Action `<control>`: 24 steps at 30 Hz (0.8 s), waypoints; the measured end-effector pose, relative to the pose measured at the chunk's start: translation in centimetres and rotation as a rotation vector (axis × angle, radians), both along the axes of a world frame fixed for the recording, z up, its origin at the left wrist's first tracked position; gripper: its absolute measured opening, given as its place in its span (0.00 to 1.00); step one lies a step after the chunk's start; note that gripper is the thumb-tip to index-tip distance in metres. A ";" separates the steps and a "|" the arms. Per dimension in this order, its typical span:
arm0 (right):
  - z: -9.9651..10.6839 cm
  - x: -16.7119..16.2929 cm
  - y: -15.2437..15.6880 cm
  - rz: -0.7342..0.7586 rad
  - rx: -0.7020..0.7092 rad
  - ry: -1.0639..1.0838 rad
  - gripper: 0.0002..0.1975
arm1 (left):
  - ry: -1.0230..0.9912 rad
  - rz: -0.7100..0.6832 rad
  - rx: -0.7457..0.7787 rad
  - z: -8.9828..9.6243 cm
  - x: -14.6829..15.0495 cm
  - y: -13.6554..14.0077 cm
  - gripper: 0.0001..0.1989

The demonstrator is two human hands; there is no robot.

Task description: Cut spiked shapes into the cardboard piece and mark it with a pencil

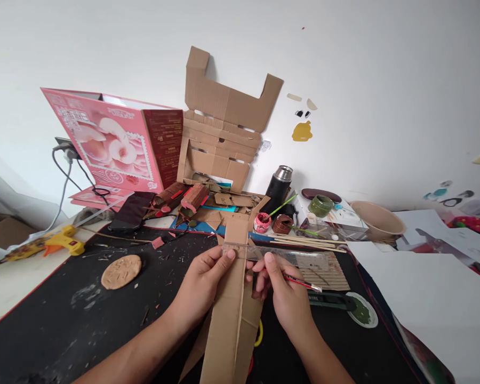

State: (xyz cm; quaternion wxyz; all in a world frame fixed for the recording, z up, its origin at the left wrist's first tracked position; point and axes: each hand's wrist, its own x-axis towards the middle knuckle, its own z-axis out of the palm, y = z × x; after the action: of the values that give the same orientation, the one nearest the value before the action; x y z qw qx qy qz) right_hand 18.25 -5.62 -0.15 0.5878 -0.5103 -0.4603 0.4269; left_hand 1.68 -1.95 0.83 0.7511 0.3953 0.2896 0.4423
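A long folded strip of brown cardboard [224,314] runs from the bottom edge up the middle of the view. Across it lies a clear ruler [300,258], roughly crosswise. My left hand [202,282] is closed on the cardboard's left edge, its thumb pressing the ruler's left end against the strip. Right of the strip, my right hand [286,293] pinches the ruler with the thumb on top. A red pencil [296,281] is also held in that hand, pointing out to the right. Yellow scissor-like handles [259,335] show partly beneath the cardboard.
On the black mat [84,325] lie a round clay disc [121,272], a green utility knife [332,301] and a lid with green paint [362,310]. A yellow glue gun [60,242] is at left. Paint jars [263,222] and a black thermos [279,184] stand behind.
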 end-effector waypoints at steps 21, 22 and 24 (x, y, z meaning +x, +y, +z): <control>-0.1 0.0 -0.1 0.012 -0.011 -0.007 0.33 | 0.029 0.022 0.007 0.2 -0.1 -0.1 0.20; -0.1 0.0 -0.1 0.014 -0.009 -0.010 0.33 | 0.029 0.024 0.006 0.2 -0.1 -0.1 0.20; -0.1 0.0 -0.1 0.017 -0.003 -0.014 0.32 | 0.029 0.023 0.006 0.1 -0.1 -0.1 0.20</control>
State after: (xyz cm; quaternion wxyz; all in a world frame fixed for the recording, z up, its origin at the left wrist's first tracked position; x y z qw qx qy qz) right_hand 18.28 -5.68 -0.23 0.5802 -0.5101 -0.4681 0.4290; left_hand 1.62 -2.03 0.93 0.7406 0.4004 0.3037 0.4461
